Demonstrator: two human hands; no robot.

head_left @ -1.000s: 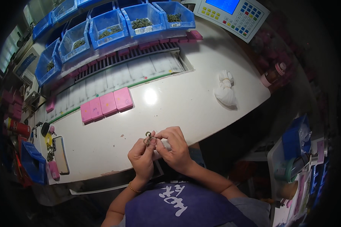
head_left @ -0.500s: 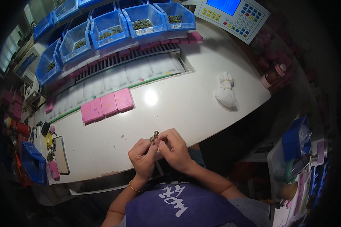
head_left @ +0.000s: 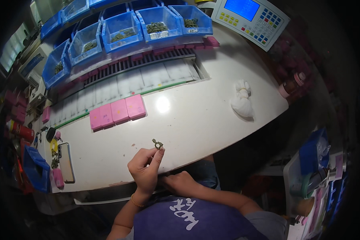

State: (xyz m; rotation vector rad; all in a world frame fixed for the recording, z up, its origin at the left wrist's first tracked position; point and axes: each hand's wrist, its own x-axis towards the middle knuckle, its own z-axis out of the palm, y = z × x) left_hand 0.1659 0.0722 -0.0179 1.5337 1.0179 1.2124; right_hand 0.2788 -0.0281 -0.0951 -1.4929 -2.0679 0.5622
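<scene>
A small olive-green ring (head_left: 158,145) with a short stem on its band is pinched between the thumb and fingertips of my left hand (head_left: 145,168), just above the white tabletop near its front edge. My right hand (head_left: 181,183) is lower, at the table's front edge beside my left wrist. Its fingers point left into shadow and their tips are hidden, so I cannot make out whether they hold anything. Beyond my hands, several pink blocks (head_left: 119,111) lie side by side in a row on the tabletop (head_left: 196,120).
Blue bins (head_left: 122,34) with small green pieces stand at the back, above a slatted rack (head_left: 140,62). A keypad with a blue screen (head_left: 252,20) is at back right. A tied white bag (head_left: 242,102) and a bottle (head_left: 292,85) are right; a phone (head_left: 66,162) lies left.
My hands have parted. The left still has the ring and has shifted slightly left; the right has let go of it and dropped to the table's front edge. The view has shifted slightly.
</scene>
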